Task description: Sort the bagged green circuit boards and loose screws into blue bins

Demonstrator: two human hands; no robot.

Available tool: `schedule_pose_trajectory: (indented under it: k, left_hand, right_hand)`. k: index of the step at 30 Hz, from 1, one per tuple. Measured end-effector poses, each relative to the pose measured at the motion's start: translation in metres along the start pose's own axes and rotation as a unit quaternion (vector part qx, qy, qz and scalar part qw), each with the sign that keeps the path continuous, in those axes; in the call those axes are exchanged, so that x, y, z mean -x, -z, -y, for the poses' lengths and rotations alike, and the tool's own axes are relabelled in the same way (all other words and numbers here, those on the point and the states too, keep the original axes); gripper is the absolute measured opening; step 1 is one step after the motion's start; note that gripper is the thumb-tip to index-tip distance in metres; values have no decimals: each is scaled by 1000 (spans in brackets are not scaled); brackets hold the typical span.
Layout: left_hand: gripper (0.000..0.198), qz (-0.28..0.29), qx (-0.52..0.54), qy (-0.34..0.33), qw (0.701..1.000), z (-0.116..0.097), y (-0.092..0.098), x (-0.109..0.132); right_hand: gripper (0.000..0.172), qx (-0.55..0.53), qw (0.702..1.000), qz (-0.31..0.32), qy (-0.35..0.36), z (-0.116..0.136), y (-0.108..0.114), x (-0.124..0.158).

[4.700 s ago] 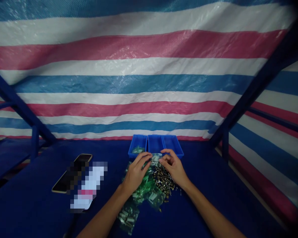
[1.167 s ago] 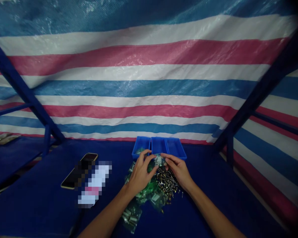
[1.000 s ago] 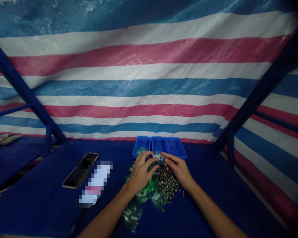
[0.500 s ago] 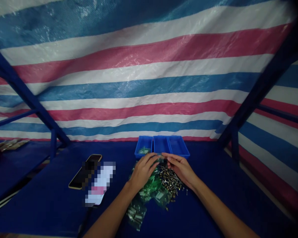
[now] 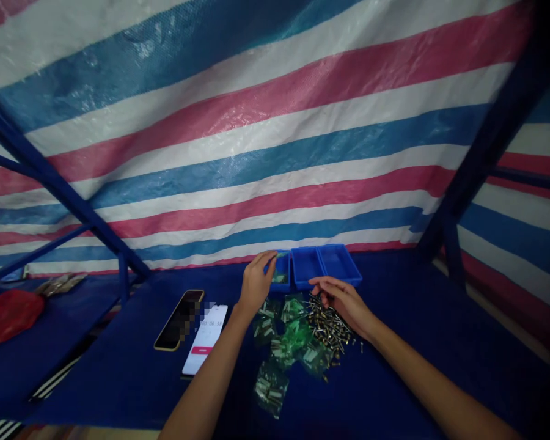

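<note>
The head view looks forward and down across a tabletop (image 5: 119, 379) covered in dark blue sheeting. The person's left hand (image 5: 256, 282) reaches to the far side, its fingers (image 5: 269, 256) closed on a small green packet (image 5: 280, 255) just over the far rim of the left blue plastic bin (image 5: 282, 273). More green material lies inside that bin. The middle bin (image 5: 306, 267) and right bin (image 5: 338, 264) stand side by side against it, and no parts can be made out in them. The right hand (image 5: 341, 300) hangs low at the right edge of a loose heap of brass-coloured screws (image 5: 327, 327), near the bins. Its fingers (image 5: 326, 284) are lightly curled, and you cannot tell whether they pinch a screw. The screws lie on the tabletop near the bins, beside and partly over several clear green plastic bags of small metal parts (image 5: 293, 342), and one more bag (image 5: 271, 388) lies nearer the person. Left of the heap lie a dark smartphone (image 5: 178, 320), partly blurred, and a second phone (image 5: 205, 345) with a lit white screen. Farther left, a red bag (image 5: 9, 316) rests on a lower shelf (image 5: 32, 360). Blue steel frame bars (image 5: 59, 183) cross in front of a striped pink, white and blue tarpaulin (image 5: 275, 153).
</note>
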State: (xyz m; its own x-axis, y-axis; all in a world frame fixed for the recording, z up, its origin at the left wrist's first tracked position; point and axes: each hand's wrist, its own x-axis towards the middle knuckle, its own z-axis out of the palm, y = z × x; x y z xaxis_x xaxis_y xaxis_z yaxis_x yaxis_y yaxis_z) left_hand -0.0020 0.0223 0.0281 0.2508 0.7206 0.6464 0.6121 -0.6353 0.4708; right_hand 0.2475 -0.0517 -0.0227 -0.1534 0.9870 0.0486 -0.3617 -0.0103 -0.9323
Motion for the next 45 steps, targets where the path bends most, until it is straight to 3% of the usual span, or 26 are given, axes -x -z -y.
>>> schedule_pose_trajectory:
  k: [4,8,18,31,37,41,45]
  left_hand:
    - [30,102,-85,2,991,23,-15,-16]
    - [27,160,-107,1,981,39,-32,-23]
    - [31,279,-172,-21,945,35,-32,-31]
    - [38,271,-171,-25,947,35,-42,-25]
    - [40,206,-142,-35,968,14,-22,-23]
    - [37,142,-51,-32,988,-15,3,-7]
    - [31,183,4,-30,983,-37,12,20]
  right_hand:
    - [35,-2,1000,1,7,1,-2,0]
    - [36,8,1000,-5,12,6,-4,1]
    - [34,14,1000,5,18,1,-2,-1]
    - [32,23,999,8,24,1,-3,0]
    - [37,24,999,-6,21,2,-1,-2]
    - [36,151,986,11,67,-3,2,0]
    - [28,339,926,20,164,-1,-4,10]
